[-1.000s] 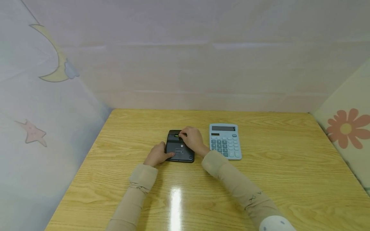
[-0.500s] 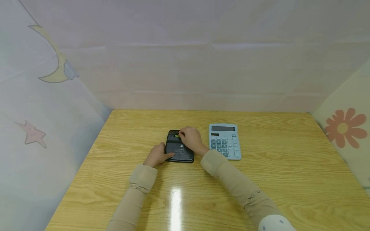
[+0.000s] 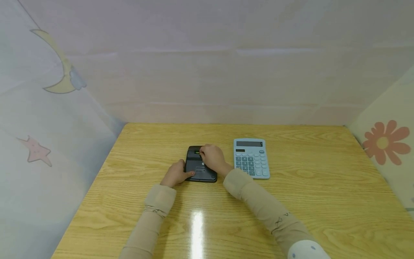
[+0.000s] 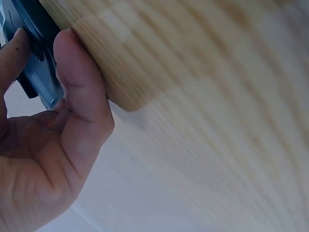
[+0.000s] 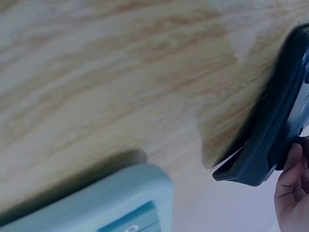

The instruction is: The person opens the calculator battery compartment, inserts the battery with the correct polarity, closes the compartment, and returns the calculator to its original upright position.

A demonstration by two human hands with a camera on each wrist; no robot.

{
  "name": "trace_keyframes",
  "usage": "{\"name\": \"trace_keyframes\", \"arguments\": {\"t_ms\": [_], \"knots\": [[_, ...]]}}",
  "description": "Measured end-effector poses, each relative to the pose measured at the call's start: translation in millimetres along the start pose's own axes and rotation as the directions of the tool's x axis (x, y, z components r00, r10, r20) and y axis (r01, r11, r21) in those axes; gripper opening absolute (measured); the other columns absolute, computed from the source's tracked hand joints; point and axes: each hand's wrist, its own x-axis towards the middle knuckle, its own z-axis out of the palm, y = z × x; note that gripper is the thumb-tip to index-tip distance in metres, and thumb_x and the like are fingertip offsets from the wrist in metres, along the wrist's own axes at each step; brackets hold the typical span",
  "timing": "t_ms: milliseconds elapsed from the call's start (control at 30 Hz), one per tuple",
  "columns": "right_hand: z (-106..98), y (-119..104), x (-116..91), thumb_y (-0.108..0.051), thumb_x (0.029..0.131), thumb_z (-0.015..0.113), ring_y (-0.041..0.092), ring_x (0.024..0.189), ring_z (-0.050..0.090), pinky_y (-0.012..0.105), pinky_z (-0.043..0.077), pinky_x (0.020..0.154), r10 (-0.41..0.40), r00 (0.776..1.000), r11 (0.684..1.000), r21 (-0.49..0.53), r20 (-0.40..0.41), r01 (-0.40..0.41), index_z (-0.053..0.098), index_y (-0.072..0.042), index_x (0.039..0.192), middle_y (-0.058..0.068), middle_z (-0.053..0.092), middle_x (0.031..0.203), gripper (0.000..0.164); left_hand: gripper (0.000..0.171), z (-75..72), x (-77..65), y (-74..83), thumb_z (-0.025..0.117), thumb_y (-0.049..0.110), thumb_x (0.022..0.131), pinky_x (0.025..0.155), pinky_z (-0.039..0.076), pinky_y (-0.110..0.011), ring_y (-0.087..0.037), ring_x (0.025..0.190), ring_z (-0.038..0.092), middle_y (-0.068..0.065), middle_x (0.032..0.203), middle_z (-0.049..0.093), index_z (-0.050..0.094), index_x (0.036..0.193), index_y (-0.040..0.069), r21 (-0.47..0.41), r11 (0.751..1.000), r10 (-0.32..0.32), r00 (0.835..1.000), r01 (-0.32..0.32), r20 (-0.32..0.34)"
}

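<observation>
A black calculator (image 3: 205,176) lies face down on the table, its back showing a label and a small round spot. In its open battery slot near the far edge, a green battery (image 3: 197,152) shows. My left hand (image 3: 176,174) grips the calculator's left side, thumb on the back and fingers curled at the edge. Over the slot's right side, my right hand (image 3: 212,157) has its fingertips bent down, hiding part of the slot. In the right wrist view, its fingers pinch a small black cover (image 5: 303,141) close against the calculator; most of that piece is hidden.
A light blue calculator (image 3: 262,162) lies face up just right of the right wrist, digits on its screen. The wooden table (image 3: 307,201) meets a pale fabric wall (image 3: 207,86) at the back, with printed fabric at both sides.
The right hand has shifted slightly down and toward me over the slot, covering more of the green battery. The left hand and both calculators stay in place.
</observation>
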Motion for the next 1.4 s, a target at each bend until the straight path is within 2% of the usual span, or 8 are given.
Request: {"name": "trace_keyframes", "arguments": {"t_ms": [267,433,733,900,1067,1400], "knots": [[2.8,2.1,-3.1,-0.012,0.084,0.065,0.017,0.070,0.059,0.030,0.050,0.062,-0.038,0.999,0.998,-0.049,0.017,0.038,0.072,-0.009,0.085,0.003,0.059,0.081,0.008,0.044,1.5,1.9,-0.7,0.068,0.031,0.082,0.060,0.044,-0.033,-0.022,0.069,0.054,-0.013,0.086,0.057,0.051,0.104,-0.003,-0.007,1.000,-0.013,1.000,0.013,0.010],[5.4,3.9,-3.9,-0.013,0.086,0.063,0.017,0.071,0.060,0.029,0.050,0.062,-0.051,0.998,0.996,-0.071,0.038,0.053,0.072,-0.009,0.089,0.004,0.059,0.083,0.010,0.043,1.8,2.4,-0.4,0.068,0.030,0.082,0.055,0.043,-0.032,-0.021,0.063,0.053,-0.013,0.083,0.056,0.051,0.103,-0.002,-0.014,1.000,-0.017,1.000,0.018,0.011],[7.1,6.7,-7.6,-0.015,0.087,0.061,0.018,0.073,0.061,0.031,0.051,0.062,-0.077,0.994,0.992,-0.094,0.077,0.084,0.072,-0.009,0.092,0.005,0.062,0.084,0.013,0.043,1.5,1.5,1.3,0.068,0.030,0.082,0.058,0.043,-0.032,-0.021,0.067,0.053,-0.013,0.085,0.057,0.051,0.104,-0.003,-0.009,1.000,-0.013,1.000,0.013,0.009],[6.5,6.3,-7.3,-0.016,0.088,0.058,0.019,0.073,0.063,0.033,0.051,0.060,-0.055,0.988,0.995,-0.079,0.143,0.067,0.071,-0.010,0.093,0.006,0.066,0.086,0.015,0.043,1.6,1.0,0.7,0.068,0.029,0.082,0.062,0.044,-0.034,-0.023,0.072,0.055,-0.014,0.088,0.058,0.052,0.105,-0.003,-0.013,1.000,-0.010,1.000,0.010,0.007],[4.5,5.2,-7.5,-0.016,0.088,0.057,0.019,0.075,0.064,0.033,0.052,0.060,-0.040,0.985,0.997,-0.055,0.166,0.050,0.071,-0.008,0.098,0.007,0.068,0.092,0.018,0.044,1.7,1.2,-0.6,0.068,0.030,0.082,0.062,0.044,-0.034,-0.023,0.072,0.055,-0.014,0.088,0.058,0.052,0.105,-0.003,-0.013,1.000,-0.015,1.000,0.015,0.013],[3.2,6.2,-7.2,-0.019,0.087,0.059,0.022,0.093,0.063,0.035,0.051,0.075,0.017,0.980,0.999,0.029,0.199,-0.023,0.068,-0.006,0.108,0.009,0.066,0.104,0.025,0.044,1.5,1.6,-0.9,0.068,0.031,0.082,0.058,0.043,-0.032,-0.022,0.067,0.053,-0.014,0.086,0.057,0.051,0.105,-0.003,-0.012,1.000,-0.023,1.000,0.023,0.020]]}}
